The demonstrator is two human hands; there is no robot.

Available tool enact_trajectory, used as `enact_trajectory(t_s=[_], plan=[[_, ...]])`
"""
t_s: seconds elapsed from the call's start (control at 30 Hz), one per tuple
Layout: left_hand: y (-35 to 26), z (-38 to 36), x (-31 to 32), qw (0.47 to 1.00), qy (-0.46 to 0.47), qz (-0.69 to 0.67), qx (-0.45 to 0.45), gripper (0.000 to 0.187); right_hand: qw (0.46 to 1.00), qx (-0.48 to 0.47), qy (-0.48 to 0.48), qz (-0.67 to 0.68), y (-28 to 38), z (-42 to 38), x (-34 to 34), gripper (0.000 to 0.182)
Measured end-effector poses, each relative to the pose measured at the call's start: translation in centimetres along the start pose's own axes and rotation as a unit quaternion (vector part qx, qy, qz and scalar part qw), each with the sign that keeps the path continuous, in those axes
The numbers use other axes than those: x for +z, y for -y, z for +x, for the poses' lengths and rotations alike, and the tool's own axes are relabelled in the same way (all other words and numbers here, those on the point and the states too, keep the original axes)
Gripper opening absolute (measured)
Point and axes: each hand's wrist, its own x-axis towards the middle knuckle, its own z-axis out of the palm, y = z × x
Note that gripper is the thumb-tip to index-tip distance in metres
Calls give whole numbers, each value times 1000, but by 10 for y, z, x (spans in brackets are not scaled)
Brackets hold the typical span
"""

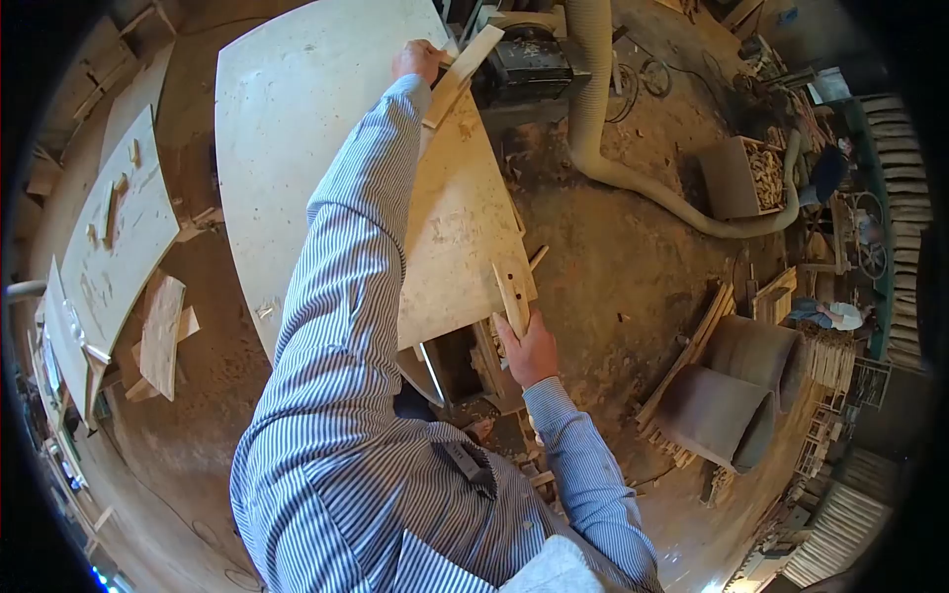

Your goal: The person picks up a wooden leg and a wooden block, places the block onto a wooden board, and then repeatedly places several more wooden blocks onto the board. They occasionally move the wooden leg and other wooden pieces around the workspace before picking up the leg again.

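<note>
My left hand [420, 61] is stretched far across the pale board tabletop [306, 119], fingers curled beside a wooden strip [465, 77] near the machine motor. What those fingers hold is too small to make out. At the near right corner of the tabletop, my right hand [531, 353] is closed around the lower end of a short wooden piece [512, 296] with dark holes in its face. This piece points away from me, along the table's edge. Another thin wood offcut [538, 259] sticks out just beyond it.
A dark motor [534, 61] stands at the table's far right, beside a ribbed hose [633, 178] running to a box of wood scraps [741, 176]. Rolled sheets [717, 415] lie at right. Left are boards [119, 217] with small wood pieces. A person [840, 314] is far right.
</note>
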Motion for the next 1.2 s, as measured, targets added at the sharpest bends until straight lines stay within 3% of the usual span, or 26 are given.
enact_trajectory(t_s=[0.2,0.5,0.67,0.7,0.77,0.8,0.83,0.9,0.97,1.03,1.07,1.13,1.2], plan=[[-10,-5,-3,999,27,-12,-22,33,997,21,11,-74,-3,-2,2,64],[-12,-53,-2,999,17,7,27,31,999,1,6,-42,-24,-42,-8,75],[-2,-86,-3,999,-5,-32,38,27,999,35,33,-13,-32,-66,-19,70],[-1,-90,3,998,-8,-47,28,27,998,44,48,9,-30,-73,-26,68],[8,-90,5,962,96,-256,-10,31,999,44,21,-11,-34,-83,-27,69],[58,-55,53,966,28,-251,53,34,999,32,20,-35,-38,-89,-27,69],[25,-85,23,966,22,-252,42,34,998,59,-19,-31,-45,-95,-28,69],[-22,-130,-20,972,21,-235,6,36,999,29,25,-6,-58,-103,-25,73],[-73,-191,-54,977,3,-191,94,40,999,30,1,20,-67,-112,-26,75],[-81,-232,-44,949,124,-231,175,36,999,20,-8,43,-76,-119,-24,77],[-83,-261,-33,884,229,-390,117,33,997,8,-56,46,-81,-121,-19,72],[-102,-333,-32,792,374,-475,85,28,992,-3,-114,45,-95,-122,-19,67],[-118,-412,-47,802,435,-374,167,32,968,46,-144,203,-108,-125,-22,73]])
